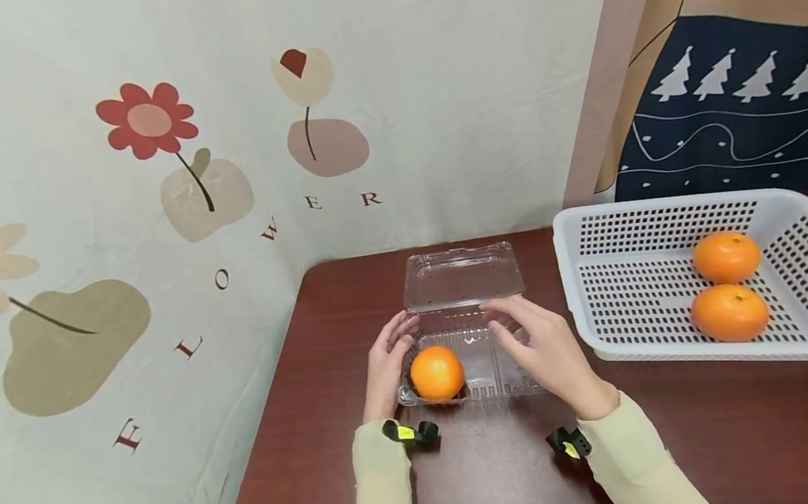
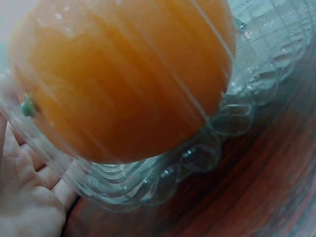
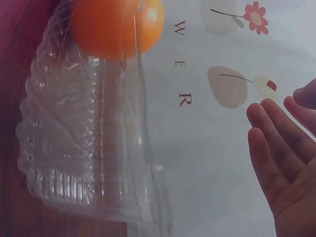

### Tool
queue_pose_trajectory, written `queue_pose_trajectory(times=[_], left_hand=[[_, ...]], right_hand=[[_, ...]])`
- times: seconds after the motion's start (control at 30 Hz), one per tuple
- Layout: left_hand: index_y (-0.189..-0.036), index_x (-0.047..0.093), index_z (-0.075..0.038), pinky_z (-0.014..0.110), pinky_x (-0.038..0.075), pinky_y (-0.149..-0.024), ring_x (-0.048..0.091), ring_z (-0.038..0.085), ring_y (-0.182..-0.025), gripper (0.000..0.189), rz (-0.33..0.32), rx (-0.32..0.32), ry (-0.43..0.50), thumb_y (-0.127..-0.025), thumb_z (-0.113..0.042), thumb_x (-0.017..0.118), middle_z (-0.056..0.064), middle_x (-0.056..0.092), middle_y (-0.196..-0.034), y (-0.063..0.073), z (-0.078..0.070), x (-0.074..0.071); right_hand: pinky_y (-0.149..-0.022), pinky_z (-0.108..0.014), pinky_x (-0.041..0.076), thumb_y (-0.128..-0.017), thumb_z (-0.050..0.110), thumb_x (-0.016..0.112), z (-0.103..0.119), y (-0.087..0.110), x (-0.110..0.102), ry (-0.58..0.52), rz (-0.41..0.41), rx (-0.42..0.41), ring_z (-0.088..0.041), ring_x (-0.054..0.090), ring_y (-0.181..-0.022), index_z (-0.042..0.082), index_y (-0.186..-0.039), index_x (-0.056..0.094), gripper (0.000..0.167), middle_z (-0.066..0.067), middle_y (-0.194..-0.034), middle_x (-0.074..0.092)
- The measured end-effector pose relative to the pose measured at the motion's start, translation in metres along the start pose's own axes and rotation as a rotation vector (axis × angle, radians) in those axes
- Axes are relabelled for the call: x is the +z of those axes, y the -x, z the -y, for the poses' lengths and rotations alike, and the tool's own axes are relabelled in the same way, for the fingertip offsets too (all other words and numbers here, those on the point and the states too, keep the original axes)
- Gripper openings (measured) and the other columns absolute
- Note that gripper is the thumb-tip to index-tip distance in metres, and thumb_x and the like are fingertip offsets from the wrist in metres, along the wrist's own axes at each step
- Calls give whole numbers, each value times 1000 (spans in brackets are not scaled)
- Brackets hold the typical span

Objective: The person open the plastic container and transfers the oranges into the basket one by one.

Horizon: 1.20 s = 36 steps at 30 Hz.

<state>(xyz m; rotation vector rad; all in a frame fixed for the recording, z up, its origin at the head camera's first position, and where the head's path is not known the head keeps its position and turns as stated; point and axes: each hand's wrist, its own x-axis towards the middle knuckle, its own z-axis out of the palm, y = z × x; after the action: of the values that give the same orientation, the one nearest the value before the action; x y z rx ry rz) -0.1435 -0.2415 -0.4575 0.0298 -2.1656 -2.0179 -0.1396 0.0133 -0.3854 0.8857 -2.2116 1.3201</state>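
Note:
A clear plastic clamshell box [image 1: 484, 367] lies on the table with its lid [image 1: 462, 276] folded back toward the wall. One orange [image 1: 437, 374] sits in the left part of the box; its small green stem end shows through the plastic in the left wrist view. My left hand [image 1: 384, 367] is at the box's left side, fingers loosely bent. In the left wrist view its palm [image 2: 29, 192] lies close beside the clear wall; contact is hard to tell. Over the right part of the box hovers my right hand [image 1: 548, 352], fingers extended and holding nothing.
To the right stands a white perforated basket [image 1: 576, 292] with two oranges [image 1: 730, 312] in it. Behind the brown table [image 1: 484, 471] hangs a pale flower-patterned cloth [image 1: 433, 103]. Black wrist cameras [image 1: 410, 432] sit at both cuffs.

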Motion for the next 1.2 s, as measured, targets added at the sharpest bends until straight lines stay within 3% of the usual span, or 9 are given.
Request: queue_pose_trajectory(times=[0.2,0.3,0.47,0.77,1.0,1.2], left_hand=[[-134,37,-3,36,34,-98,45,28,-117,44,26,-12,18,-91,-4,46,14,51,-125,7,-21,3],[-134,37,-3,35,35,-97,46,27,-116,44,25,-10,10,-91,-4,46,13,52,-124,7,-21,2],[-134,37,-4,35,35,-97,46,26,-116,44,26,-16,5,-91,-5,46,13,52,-124,7,-24,1],[-134,38,-4,36,34,-98,47,26,-116,44,25,-7,26,-91,-5,46,12,53,-124,5,-16,1],[-132,43,-14,33,36,-96,50,17,-112,42,-2,-3,-6,-91,-11,49,2,56,-120,1,-1,-2],[-133,41,-9,33,37,-95,49,21,-114,43,7,-2,16,-91,-8,49,7,55,-121,3,-9,0]], right_hand=[[-63,-24,50,-85,14,58,1,2,8,-13,-10,20,-1,56,-77,15,-109,61,24,9,-94,61],[-64,-21,49,-85,15,58,1,3,12,-15,-9,18,-1,56,-77,17,-109,61,24,10,-94,61],[-65,-26,50,-86,17,57,3,3,18,-41,-6,26,-2,56,-78,20,-109,60,23,10,-94,61],[-65,-28,51,-87,20,56,1,6,25,-45,16,58,-1,56,-78,22,-109,60,23,11,-93,60],[-67,-29,51,-87,19,56,-1,8,28,-38,36,69,-1,56,-78,19,-109,61,23,11,-92,60],[-66,-25,50,-85,18,59,-1,11,34,-42,56,79,0,56,-78,18,-108,61,23,12,-94,60]])
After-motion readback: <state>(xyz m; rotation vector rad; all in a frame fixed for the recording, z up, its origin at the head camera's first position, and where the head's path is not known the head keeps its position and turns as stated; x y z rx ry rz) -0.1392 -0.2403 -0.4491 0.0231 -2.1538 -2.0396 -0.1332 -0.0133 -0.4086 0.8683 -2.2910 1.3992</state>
